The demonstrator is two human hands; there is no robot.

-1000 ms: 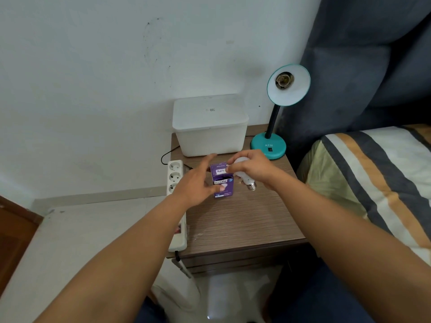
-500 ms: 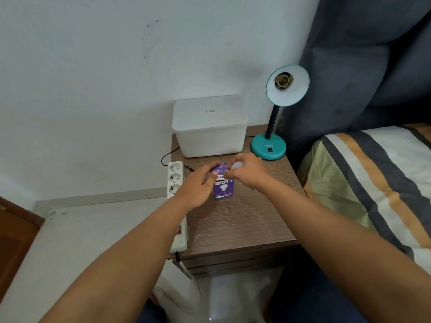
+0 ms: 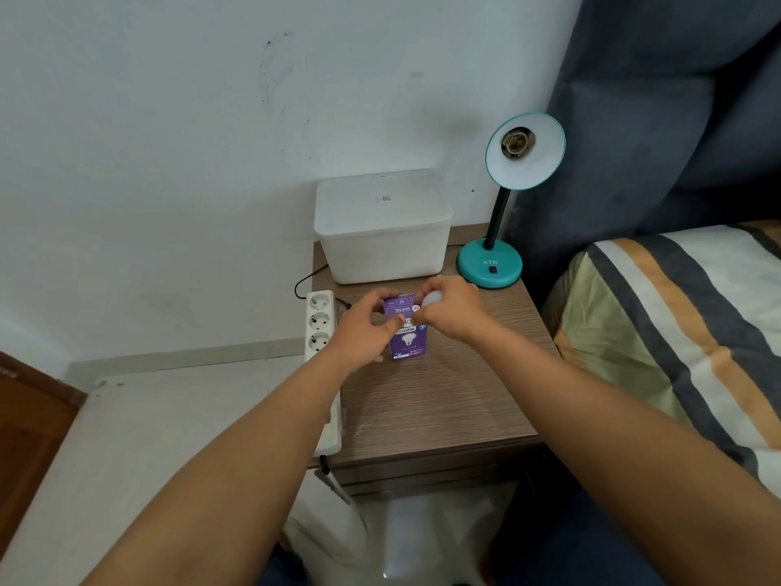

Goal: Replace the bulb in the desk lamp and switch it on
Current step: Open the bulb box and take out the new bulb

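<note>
Two hands met over the small purple cardboard bulb box in the head view, and both were yours. Your left hand curled partly shut around the box's left side, thumb across its front, steadying it upright on the brown wood-grain nightstand. Your right hand was closed around a white rounded light bulb at the box's top corner — only the dome showed past your fingers. Behind, the teal desk lamp stood at the nightstand's back right corner, its shade tilted toward you with the socket bare. A white lidded plastic box sat just left of the lamp — and a white power strip lay along the left edge.
</note>
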